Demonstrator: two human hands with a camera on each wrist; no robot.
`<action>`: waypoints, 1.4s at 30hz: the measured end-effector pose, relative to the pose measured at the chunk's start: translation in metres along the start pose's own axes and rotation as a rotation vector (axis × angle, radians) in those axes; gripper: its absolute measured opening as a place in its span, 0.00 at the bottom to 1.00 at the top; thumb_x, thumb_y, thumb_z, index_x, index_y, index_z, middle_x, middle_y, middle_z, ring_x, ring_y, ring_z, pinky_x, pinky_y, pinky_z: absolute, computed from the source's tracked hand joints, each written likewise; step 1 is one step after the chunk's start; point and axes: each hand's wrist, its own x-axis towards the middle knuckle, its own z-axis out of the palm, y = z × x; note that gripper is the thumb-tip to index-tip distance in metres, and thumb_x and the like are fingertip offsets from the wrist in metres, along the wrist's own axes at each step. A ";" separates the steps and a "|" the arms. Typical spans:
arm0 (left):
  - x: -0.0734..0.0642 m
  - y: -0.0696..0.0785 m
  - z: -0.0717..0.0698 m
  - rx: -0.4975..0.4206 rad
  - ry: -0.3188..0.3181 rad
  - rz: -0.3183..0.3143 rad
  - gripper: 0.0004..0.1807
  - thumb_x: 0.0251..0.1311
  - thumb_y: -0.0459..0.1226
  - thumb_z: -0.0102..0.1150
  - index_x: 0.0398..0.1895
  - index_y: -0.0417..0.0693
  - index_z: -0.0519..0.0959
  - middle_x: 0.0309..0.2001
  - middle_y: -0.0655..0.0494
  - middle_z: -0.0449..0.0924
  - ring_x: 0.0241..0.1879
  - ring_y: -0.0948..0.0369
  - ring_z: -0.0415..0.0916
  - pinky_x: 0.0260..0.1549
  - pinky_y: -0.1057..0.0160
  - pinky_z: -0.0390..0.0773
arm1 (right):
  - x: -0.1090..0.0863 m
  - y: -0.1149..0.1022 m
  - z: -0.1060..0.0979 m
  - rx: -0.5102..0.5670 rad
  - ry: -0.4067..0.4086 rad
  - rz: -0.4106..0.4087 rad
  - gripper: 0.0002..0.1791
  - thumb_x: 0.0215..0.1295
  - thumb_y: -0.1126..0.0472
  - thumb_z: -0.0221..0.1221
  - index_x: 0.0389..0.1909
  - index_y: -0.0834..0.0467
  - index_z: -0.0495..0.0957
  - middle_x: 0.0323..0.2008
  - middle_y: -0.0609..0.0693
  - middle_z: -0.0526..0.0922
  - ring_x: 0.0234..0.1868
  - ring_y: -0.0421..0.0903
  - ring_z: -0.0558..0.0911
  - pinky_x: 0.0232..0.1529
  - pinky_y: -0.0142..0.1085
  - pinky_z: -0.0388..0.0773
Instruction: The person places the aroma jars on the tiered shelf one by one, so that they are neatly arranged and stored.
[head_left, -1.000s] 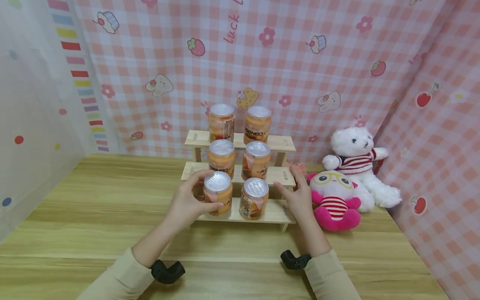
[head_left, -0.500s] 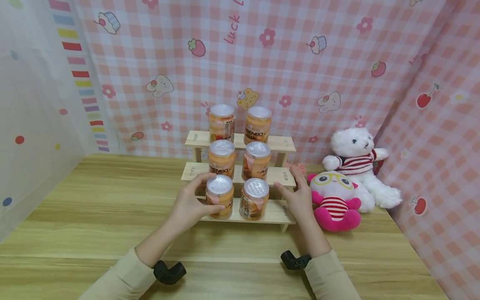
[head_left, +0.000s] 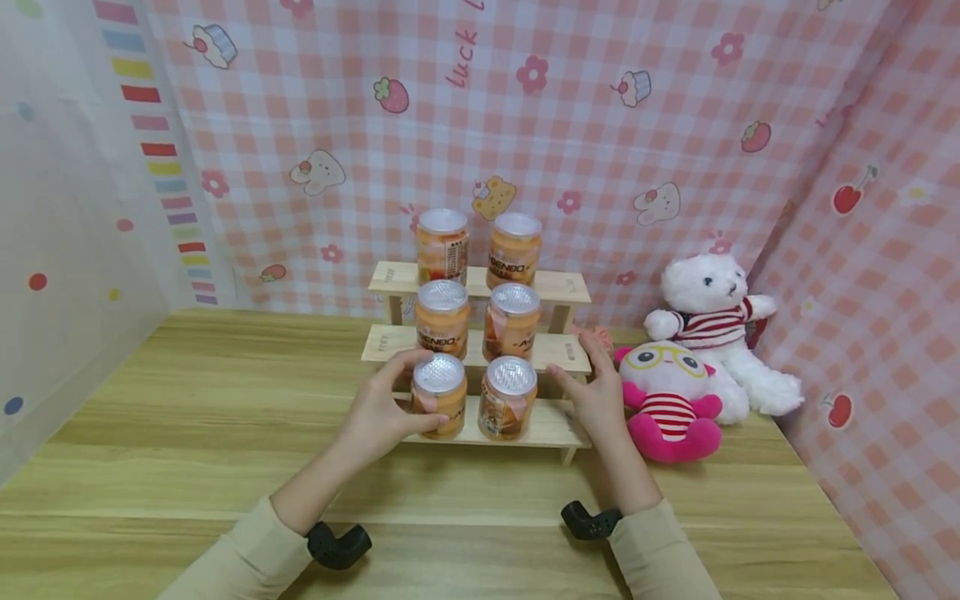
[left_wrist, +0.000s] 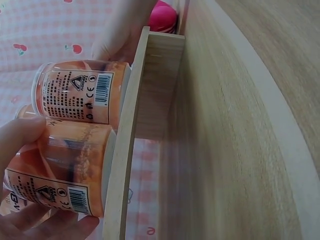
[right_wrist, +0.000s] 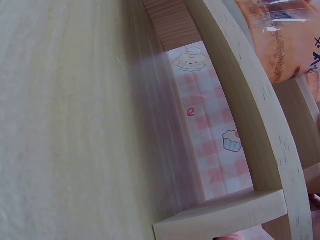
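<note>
My left hand (head_left: 378, 408) grips the left can (head_left: 440, 398) on the lowest shelf, thumb across its front and fingers round its far side. This can has an orange label and a silver lid; its base is at the shelf in the left wrist view. Beside it, close on the right, stands a matching can (head_left: 508, 400). Both are on a three-tier wooden stand (head_left: 558, 417). My right hand (head_left: 602, 400) is at the stand's right end, thumb and fingers spread around the middle shelf's corner. Whether it presses the wood is hard to tell; the right wrist view barely shows it.
Two cans stand on the middle shelf, the left can (head_left: 442, 317) and the right can (head_left: 512, 321). Two more, a left can (head_left: 442, 246) and a right can (head_left: 514, 250), are on top. A pink plush toy (head_left: 671, 404) and white teddy bear (head_left: 708, 308) sit close to my right hand.
My left hand has shifted the front left can slightly right and toward me, and it now sits level with its neighbour. The right hand has stayed in place.
</note>
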 end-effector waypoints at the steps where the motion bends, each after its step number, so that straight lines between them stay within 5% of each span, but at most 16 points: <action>1: 0.000 0.000 0.000 0.007 -0.006 0.005 0.42 0.37 0.30 0.79 0.61 0.45 0.69 0.50 0.46 0.75 0.43 0.52 0.76 0.37 0.58 0.81 | 0.000 0.000 0.000 0.001 -0.001 0.002 0.39 0.57 0.71 0.66 0.66 0.75 0.58 0.67 0.67 0.60 0.70 0.52 0.55 0.67 0.39 0.57; 12: 0.003 -0.002 -0.006 -0.013 -0.059 0.001 0.41 0.41 0.31 0.77 0.62 0.45 0.68 0.53 0.47 0.73 0.45 0.51 0.75 0.40 0.58 0.81 | 0.013 0.035 -0.002 -0.088 -0.001 -0.020 0.40 0.56 0.63 0.69 0.67 0.69 0.62 0.68 0.61 0.62 0.70 0.49 0.57 0.67 0.38 0.57; 17: 0.004 0.006 -0.014 -0.024 -0.070 -0.013 0.36 0.47 0.34 0.74 0.62 0.45 0.69 0.53 0.47 0.75 0.46 0.51 0.75 0.42 0.56 0.80 | 0.014 0.032 -0.004 -0.124 -0.018 -0.015 0.39 0.56 0.62 0.69 0.67 0.67 0.64 0.67 0.60 0.64 0.69 0.50 0.59 0.67 0.41 0.58; 28: 0.007 0.017 -0.040 0.126 -0.030 0.021 0.24 0.58 0.37 0.67 0.58 0.46 0.74 0.51 0.46 0.77 0.47 0.48 0.77 0.45 0.45 0.76 | 0.012 0.010 -0.015 -0.034 -0.058 0.112 0.37 0.63 0.58 0.64 0.70 0.64 0.60 0.69 0.59 0.59 0.68 0.55 0.60 0.67 0.43 0.57; 37: 0.006 0.014 -0.069 0.233 -0.018 0.071 0.23 0.61 0.38 0.64 0.58 0.41 0.73 0.49 0.45 0.80 0.48 0.49 0.76 0.47 0.45 0.75 | 0.008 -0.008 -0.039 -0.119 -0.023 -0.034 0.28 0.64 0.63 0.62 0.65 0.65 0.68 0.64 0.60 0.68 0.66 0.53 0.65 0.66 0.42 0.59; 42: 0.005 0.014 -0.088 0.313 -0.039 0.091 0.23 0.60 0.38 0.64 0.58 0.42 0.74 0.48 0.46 0.80 0.48 0.50 0.76 0.46 0.44 0.74 | 0.010 -0.021 -0.060 -0.274 -0.023 -0.133 0.27 0.64 0.63 0.62 0.63 0.64 0.70 0.62 0.60 0.71 0.63 0.59 0.69 0.63 0.48 0.64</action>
